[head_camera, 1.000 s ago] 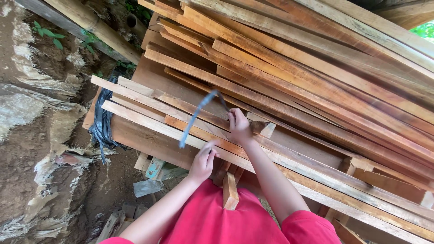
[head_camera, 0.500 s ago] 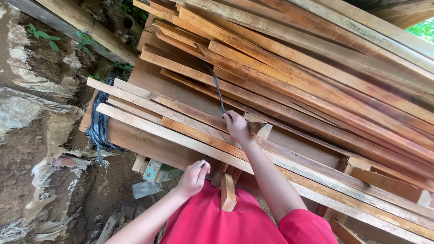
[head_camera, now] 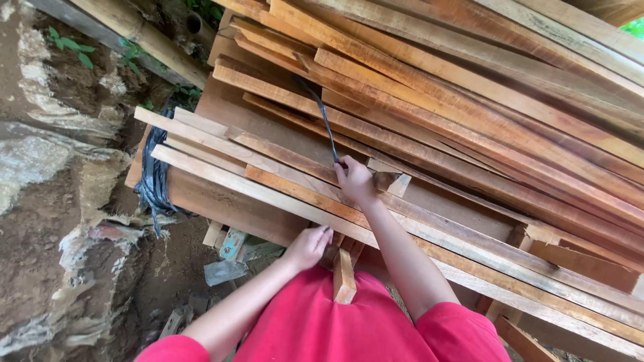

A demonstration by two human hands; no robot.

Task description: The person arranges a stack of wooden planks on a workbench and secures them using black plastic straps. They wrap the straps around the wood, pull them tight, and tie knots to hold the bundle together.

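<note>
Wooden planks (head_camera: 469,127), rough-sawn and orange-brown, are lying stacked in long uneven layers. Right hand (head_camera: 354,179) is closing its fingers around the lower end of a thin dark blade (head_camera: 322,121), which is pointing toward 11 o'clock across the boards. Left hand (head_camera: 307,247), fingers curled, is gripping the plank edge at 7 o'clock from the right. Splintery edges could be snagging skin, and a loose short offcut (head_camera: 344,275) looks likely to be slipping out.

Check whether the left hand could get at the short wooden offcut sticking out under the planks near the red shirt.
Probably yes. The left hand rests at the plank edge right beside the short offcut, with nothing between them. The right hand is busy gripping a thin dark tool higher on the stack.
</note>
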